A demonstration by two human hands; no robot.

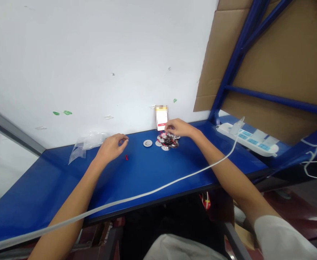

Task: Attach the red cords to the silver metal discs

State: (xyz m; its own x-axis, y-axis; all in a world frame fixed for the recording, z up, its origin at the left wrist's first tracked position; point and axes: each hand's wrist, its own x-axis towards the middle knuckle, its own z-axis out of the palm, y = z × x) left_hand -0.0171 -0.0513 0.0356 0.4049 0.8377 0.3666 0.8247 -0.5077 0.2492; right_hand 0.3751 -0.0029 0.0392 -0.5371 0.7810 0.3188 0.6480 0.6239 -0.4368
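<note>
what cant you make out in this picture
All in the head view:
Whether the right hand holds anything: its curled fingers hide it.
Lower pieces in the heap of shiny round silvery discs: upper ones cover them.
Text on the upright phone with a lit white screen: partly pixelated, otherwise too small.
What the tiny red item is: too small.
Far end of the white cable: cut off by the left edge.

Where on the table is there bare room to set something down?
Free: the table left of the bag; its middle, between the red piece, white disc and cable. Crowded: around the right hand, where the pile sits by the phone.
</note>
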